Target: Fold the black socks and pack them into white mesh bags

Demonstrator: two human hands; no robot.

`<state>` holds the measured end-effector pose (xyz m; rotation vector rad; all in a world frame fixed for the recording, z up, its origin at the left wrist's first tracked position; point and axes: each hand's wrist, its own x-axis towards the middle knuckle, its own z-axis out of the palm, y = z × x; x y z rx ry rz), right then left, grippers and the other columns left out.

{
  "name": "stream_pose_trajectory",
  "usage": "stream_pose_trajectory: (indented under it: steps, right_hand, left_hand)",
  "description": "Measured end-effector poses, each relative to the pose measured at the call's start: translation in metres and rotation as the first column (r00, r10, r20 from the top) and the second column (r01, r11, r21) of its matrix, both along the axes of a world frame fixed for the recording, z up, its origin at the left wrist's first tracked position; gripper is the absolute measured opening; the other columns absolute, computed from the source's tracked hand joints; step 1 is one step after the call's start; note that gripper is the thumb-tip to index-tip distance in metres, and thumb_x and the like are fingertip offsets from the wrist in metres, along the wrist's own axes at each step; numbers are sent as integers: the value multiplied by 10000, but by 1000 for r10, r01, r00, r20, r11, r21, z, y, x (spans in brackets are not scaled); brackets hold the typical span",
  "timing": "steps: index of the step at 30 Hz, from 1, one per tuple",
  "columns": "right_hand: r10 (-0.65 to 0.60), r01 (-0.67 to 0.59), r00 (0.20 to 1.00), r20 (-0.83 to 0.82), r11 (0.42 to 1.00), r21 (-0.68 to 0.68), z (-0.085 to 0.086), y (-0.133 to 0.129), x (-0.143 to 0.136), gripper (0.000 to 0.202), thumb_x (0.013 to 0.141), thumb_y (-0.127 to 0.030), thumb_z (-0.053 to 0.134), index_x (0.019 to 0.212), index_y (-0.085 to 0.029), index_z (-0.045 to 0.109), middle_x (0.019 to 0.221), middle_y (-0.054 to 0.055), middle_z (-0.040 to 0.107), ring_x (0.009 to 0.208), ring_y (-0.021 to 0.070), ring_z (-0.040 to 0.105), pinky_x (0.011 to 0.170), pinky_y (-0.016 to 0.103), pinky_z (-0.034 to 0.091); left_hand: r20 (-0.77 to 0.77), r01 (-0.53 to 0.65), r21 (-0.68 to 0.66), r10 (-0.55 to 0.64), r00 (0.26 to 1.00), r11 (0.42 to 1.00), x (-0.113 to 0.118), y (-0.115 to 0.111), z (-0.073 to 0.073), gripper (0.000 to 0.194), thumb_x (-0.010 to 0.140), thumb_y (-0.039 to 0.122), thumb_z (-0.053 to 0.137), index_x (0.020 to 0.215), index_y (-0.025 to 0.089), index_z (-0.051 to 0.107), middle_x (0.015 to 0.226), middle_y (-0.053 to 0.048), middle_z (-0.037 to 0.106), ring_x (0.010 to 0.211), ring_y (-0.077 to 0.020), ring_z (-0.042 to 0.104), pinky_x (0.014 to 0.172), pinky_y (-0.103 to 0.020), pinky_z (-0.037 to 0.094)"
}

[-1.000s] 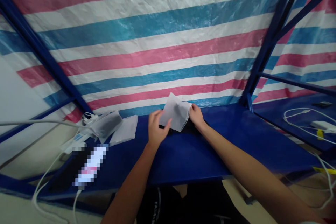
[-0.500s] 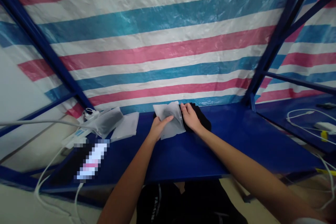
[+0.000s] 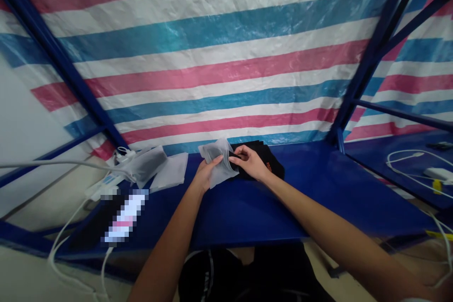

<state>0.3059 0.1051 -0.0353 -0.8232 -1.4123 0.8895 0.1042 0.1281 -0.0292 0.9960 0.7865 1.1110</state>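
My left hand is closed on a frosted plastic bag, thumb on top. The bag's mouth gapes toward the right, with something black showing in it. At that mouth my right hand is closed, thumb and fingers pinching a black folded cloth. How far the cloth reaches into the bag is hidden. Under and behind my right hand lies a stack of black folded cloth items with small orange lettering on the near right edge.
More frosted bags lie on the blue tabletop at left. Beside them are a power strip with white cables and a pixelated lit screen. Blue metal posts frame a striped plastic sheet behind.
The bag has tilted and moved slightly left, and its mouth has opened. My right hand has moved left from the bag's upper edge to its mouth, uncovering the orange lettering.
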Motion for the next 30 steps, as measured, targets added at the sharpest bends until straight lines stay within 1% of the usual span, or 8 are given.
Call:
stream_pose_trajectory:
  steps: [6,10,15,18,22,24,27,30]
  right_hand:
    - [114,-119,984,136,992,31,-1,-15,-7,480,785,-563,888,1004,-264,583,942,-3,646,797,184,604,743,326,529]
    - [183,-188,970,158,982,13,1,-17,-6,413,904,-609,767,890,-231,602,805,-18,590,706,158,536,671,295,454]
    - [225,-226,969,104,974,-9,4,-10,-1,477,923,-646,731,846,-231,509,731,-48,503,651,130,466,625,265,388]
    - [233,-232,966,115,972,-21,5,-7,5,446,951,-621,699,869,-247,470,688,-66,466,604,129,453,584,255,373]
    - [-45,-2,969,241,981,193,9,-3,21,239,1006,-459,644,967,-255,527,863,11,668,772,202,648,708,329,526]
    - [-251,106,913,322,908,405,12,0,32,95,1038,-331,571,983,-253,568,1050,73,745,979,255,703,888,428,568]
    - [-421,86,825,378,753,652,14,5,45,187,1043,-169,457,948,-254,594,1229,91,758,1238,273,667,1155,562,468]
    - [-474,8,746,467,708,707,10,10,49,279,1016,-80,399,942,-251,608,1159,71,772,1320,261,626,1246,603,377]
  left_hand:
    - [-36,-24,66,26,999,998,-1,-1,-1,563,768,355,952,1238,144,724,1174,-148,809,1014,-300,797,856,-371,672]
    - [0,-35,87,35,999,996,-2,-3,0,615,754,368,958,1265,139,704,1137,-141,815,953,-284,799,800,-337,662]
    - [157,-44,-4,44,987,999,-3,-1,5,585,846,566,847,1238,146,736,1111,-133,817,1040,-325,789,900,-395,662]
    - [138,-29,-51,36,990,998,-5,2,6,537,841,561,848,1159,137,762,1054,-146,820,1068,-355,781,936,-429,656]
    - [160,-158,133,136,978,978,-11,11,3,533,781,444,916,1207,172,747,1170,-109,805,1145,-294,755,1015,-379,608]
    - [151,-233,286,197,969,929,-15,17,0,618,776,414,922,1319,215,704,1252,-91,784,1196,-265,735,1063,-377,574]
    - [-36,-200,503,252,967,841,-17,21,-5,655,790,400,918,1373,218,680,1266,-114,778,1215,-274,728,1120,-431,538]
    - [-252,-57,650,285,925,758,-13,19,-12,594,839,406,881,1373,227,690,1360,-133,732,1267,-292,698,1126,-464,541]
